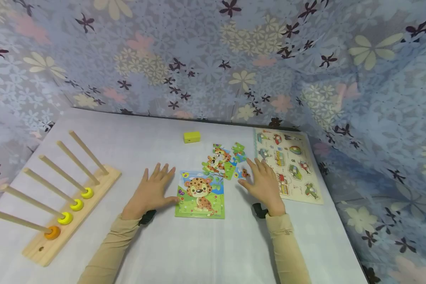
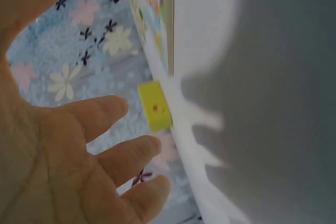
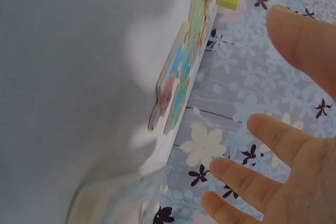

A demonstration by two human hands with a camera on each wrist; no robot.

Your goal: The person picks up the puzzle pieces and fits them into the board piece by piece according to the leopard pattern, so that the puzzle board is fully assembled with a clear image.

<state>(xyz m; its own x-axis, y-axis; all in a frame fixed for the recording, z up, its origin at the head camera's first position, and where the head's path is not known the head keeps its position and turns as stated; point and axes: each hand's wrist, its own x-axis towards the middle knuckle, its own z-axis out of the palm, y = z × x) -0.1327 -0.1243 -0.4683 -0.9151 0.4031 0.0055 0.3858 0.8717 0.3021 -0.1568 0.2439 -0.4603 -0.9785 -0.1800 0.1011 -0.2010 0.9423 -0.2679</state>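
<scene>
In the head view a leopard puzzle board [image 1: 200,195] lies flat on the table between both hands. My left hand [image 1: 152,193] is spread at its left side, the thumb tip reaching the board's left edge; whether it touches I cannot tell. Several jigsaw pieces [image 1: 221,161] with leopard and leaf pictures sit behind and right of the board. My right hand [image 1: 262,181] is held over the right end of these pieces, fingers extended, close to a blue-and-white piece [image 1: 242,171]. In both wrist views the fingers hold nothing.
A yellow block [image 1: 191,137] stands toward the back. To the right lies a picture board [image 1: 290,165] with vehicle shapes. At the left, a wooden base [image 1: 81,209] bears several tall pegs with yellow and orange rings. Floral cloth [image 1: 206,59] hangs behind the table.
</scene>
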